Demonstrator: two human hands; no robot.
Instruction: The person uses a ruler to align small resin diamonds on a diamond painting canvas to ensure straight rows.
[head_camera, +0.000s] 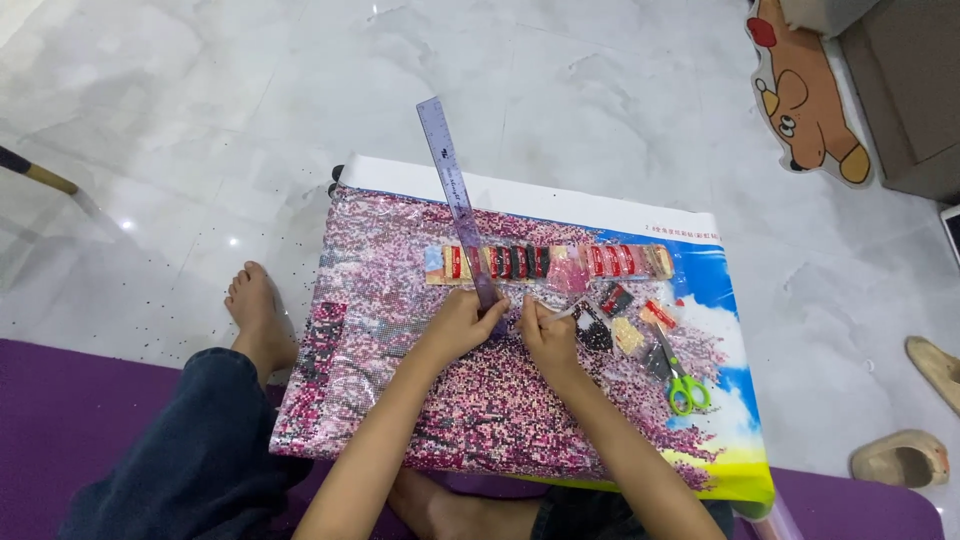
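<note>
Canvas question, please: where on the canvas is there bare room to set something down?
Free: the canvas lower left, below the left hand, and the strip beneath the green scissors. Crowded: the packet row under the ruler, and the loose packets beside the right hand.

Glossy pale marble floor (600, 90) catching ceiling-light glare, purple mat (60, 420) along near edge, brown cabinet (905, 90) at far right corner.

Both hands (505, 328) together (fingers curled)
</note>
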